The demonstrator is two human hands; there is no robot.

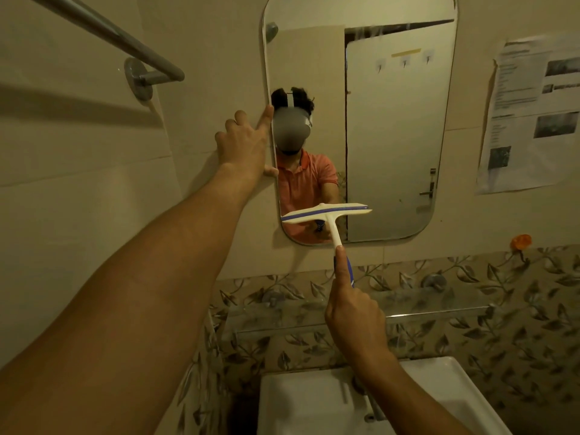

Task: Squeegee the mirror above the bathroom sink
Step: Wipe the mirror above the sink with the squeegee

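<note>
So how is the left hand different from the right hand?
The left hand has its fingers spread flat against the wall at the mirror's edge; the right hand is curled round the squeegee handle. The left hand is high up; the right hand is lower, above the sink. Both reach toward the mirror.

Dim, yellowish light; hard shadow under towel bar (pixel 103 30); wide-angle edge bending; poster (pixel 530 111) blurred.

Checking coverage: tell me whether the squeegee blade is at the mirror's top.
No, the squeegee lies across the lower left of the mirror.
</note>
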